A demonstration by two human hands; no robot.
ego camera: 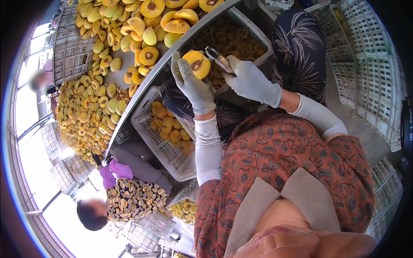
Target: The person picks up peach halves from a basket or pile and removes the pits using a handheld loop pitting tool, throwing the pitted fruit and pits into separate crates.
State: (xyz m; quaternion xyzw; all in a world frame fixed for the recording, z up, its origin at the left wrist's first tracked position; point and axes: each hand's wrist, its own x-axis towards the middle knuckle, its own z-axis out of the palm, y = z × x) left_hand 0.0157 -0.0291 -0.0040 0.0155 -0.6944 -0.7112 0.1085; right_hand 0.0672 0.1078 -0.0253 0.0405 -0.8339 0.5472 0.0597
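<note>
My left hand [193,85], in a pale knit glove, holds a halved yellow peach [197,64] with its cut face and brown pit cavity showing. My right hand [250,77], gloved alike, grips a pitting tool with a looped metal blade [219,59]. The loop is just right of the peach half, apart from it. Both hands are by the metal rim of a work table [161,64], on which many peach halves [142,29] are piled. Below and beyond my hands stands a plastic crate [265,40] with dark pits and scraps in it.
A white crate [161,151] of peach halves stands to my left, with another crate of fruit [184,209] farther off. A co-worker [135,193] sits at the table on the left. Stacked plastic crates [371,64] stand on the right. Another person is at the far left.
</note>
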